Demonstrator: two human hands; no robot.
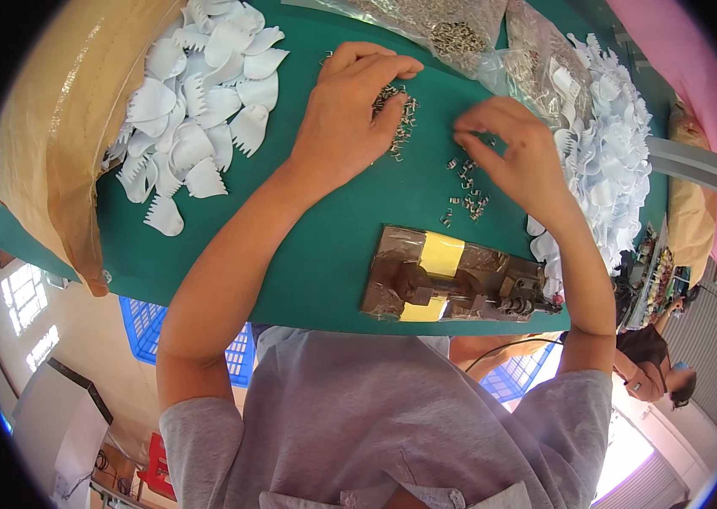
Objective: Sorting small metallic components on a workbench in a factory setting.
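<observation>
My left hand (343, 114) rests on the green tabletop, thumb and fingers apart, curved around a pile of small metal clips (405, 127). To its right, my right hand (515, 153) hovers with thumb and forefinger tips brought together; anything between them is too small to make out. Below those fingertips lie several loose metal clips (470, 199), spread over the table. Nearer to me sits a brown metal fixture (460, 280) with a rod mechanism and yellow strips, touched by neither hand.
White toothed plastic pieces (206, 110) are heaped at the left, and another large heap (608, 153) stands at the right. Clear plastic bags of metal parts (460, 38) lie at the back. A brown paper sack (53, 144) borders the left side. A person (655, 365) is in the background.
</observation>
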